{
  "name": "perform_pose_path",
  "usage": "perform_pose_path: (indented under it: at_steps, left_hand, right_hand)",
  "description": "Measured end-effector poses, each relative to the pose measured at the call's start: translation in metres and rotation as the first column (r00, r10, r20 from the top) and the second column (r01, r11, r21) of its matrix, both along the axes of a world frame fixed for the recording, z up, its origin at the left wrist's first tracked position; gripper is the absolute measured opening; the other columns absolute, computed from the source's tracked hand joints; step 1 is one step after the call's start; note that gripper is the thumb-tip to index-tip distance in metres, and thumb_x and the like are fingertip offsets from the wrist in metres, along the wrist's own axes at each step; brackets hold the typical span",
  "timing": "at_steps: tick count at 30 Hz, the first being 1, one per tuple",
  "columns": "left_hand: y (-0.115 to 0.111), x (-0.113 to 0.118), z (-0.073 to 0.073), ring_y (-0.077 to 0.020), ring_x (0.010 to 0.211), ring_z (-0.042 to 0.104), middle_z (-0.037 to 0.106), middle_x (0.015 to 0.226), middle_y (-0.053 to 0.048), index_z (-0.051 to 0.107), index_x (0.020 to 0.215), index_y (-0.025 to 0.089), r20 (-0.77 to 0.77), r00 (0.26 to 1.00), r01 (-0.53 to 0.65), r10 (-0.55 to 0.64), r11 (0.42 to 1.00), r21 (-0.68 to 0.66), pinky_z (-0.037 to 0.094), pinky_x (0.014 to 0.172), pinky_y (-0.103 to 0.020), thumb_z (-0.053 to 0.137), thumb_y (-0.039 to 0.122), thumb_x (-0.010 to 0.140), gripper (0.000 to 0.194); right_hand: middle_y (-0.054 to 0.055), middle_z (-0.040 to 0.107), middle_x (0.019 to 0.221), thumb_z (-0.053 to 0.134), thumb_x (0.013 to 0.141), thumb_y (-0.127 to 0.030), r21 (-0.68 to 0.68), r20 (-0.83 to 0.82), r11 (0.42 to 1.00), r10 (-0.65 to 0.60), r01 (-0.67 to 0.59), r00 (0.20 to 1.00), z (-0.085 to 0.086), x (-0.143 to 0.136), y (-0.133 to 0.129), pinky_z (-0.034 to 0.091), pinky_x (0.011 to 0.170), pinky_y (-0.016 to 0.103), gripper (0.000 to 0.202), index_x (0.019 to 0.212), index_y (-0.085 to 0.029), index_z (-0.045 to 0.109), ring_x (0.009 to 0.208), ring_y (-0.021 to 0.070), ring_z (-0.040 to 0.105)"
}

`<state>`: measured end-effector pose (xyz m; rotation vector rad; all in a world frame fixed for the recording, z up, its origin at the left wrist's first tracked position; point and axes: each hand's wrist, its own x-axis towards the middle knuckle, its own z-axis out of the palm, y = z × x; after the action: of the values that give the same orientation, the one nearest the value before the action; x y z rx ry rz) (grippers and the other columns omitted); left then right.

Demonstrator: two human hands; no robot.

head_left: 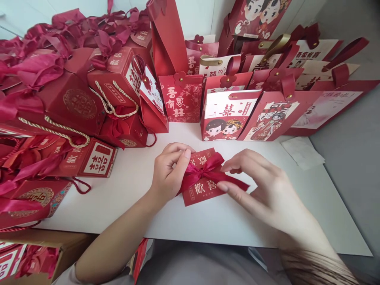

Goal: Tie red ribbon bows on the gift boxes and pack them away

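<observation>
A small red box [204,192] with gold characters lies near the middle of the white table. Across its top sits a dark red ribbon bow [202,171], its tails spreading left and right. My left hand [173,170] grips the box's left side, thumb on top by the ribbon's left loop. On the right, my right hand [258,188] is curved beside the bow, thumb and fingers apart, with the thumb tip near the right ribbon tail. Nothing is seen held between its fingers.
Red boxes with ribbons and rope handles [83,99] are piled at the left. Several red gift bags [184,99] stand along the back. A white tissue [303,152] lies at the right. Below the table's front left edge is a cardboard box [71,241] holding red items.
</observation>
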<state>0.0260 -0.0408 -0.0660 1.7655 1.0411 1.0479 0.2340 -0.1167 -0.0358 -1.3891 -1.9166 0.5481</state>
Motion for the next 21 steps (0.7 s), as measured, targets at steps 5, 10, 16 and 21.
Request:
perform_pose_path:
  at_steps: [5,10,16,21]
  left_hand:
    - [0.000,0.000,0.001,-0.0175,0.089,0.066,0.071,0.095,-0.004,0.066,0.062,0.018,0.011,1.000,0.008,-0.008,1.000,-0.016,0.050,0.080,-0.034,0.050,0.026,0.101,0.043]
    - [0.000,0.000,0.002,-0.0171,0.089,0.066,0.071,0.094,-0.003,0.065,0.061,0.018,-0.012,1.000,0.011,-0.011,1.000,-0.001,0.050,0.080,-0.033,0.050,0.024,0.101,0.043]
    - [0.000,0.000,0.001,-0.0165,0.088,0.067,0.071,0.093,-0.003,0.064,0.060,0.018,-0.041,0.999,0.000,0.002,0.999,0.053,0.050,0.080,-0.034,0.050,0.023,0.101,0.044]
    - [0.000,0.001,0.001,-0.0150,0.086,0.067,0.071,0.093,-0.002,0.063,0.060,0.018,-0.055,0.998,0.008,-0.004,0.997,0.073,0.051,0.077,-0.033,0.050,0.022,0.101,0.043]
  right_hand:
    - [0.008,0.065,0.093,0.068,0.095,-0.027,0.231,0.195,0.973,-0.048,0.001,0.980,-0.011,-0.017,0.002,0.048,0.076,0.039,0.010,0.098,-0.018,0.064,0.082,0.0226,0.059]
    - [0.005,0.064,0.090,0.061,0.097,-0.016,0.183,0.108,0.981,-0.089,0.068,0.990,-0.016,-0.021,0.001,0.047,0.077,0.037,0.006,0.092,-0.020,0.063,0.084,0.0209,0.058]
    - [0.001,0.058,0.083,0.057,0.098,-0.016,-0.034,-0.060,0.993,-0.116,0.114,0.991,-0.011,-0.024,0.002,0.044,0.070,0.030,0.015,0.084,-0.021,0.055,0.075,0.0148,0.055]
    - [-0.001,0.056,0.081,0.058,0.097,-0.015,-0.076,-0.113,0.988,-0.146,0.138,0.983,-0.012,-0.025,0.003,0.041,0.059,0.025,0.017,0.081,-0.021,0.053,0.067,0.0115,0.053]
